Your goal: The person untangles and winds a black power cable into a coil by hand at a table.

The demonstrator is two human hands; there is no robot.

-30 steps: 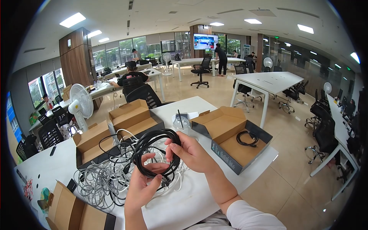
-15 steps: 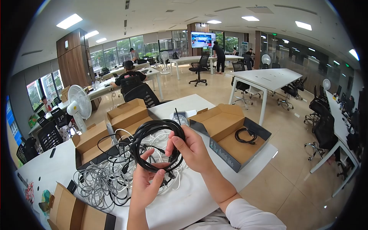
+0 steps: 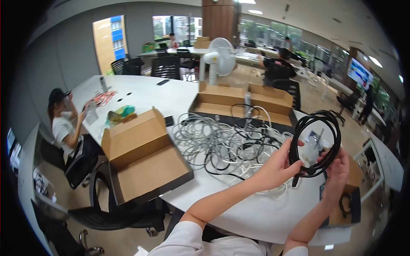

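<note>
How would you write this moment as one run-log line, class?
left hand: gripping black cable coil | right hand: holding same coil | white table: tangled cables | open cardboard box: left of them

White table (image 3: 265, 213) — tangled cables (image 3: 200, 137), boxes (image 3: 147, 173)

Both hands (image 3: 282, 167) (image 3: 337, 174) close together — half-curled

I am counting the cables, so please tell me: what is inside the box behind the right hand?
A black cable lies inside the box. The right hand and forearm partly cover this box; anything behind them cannot be seen.
</note>
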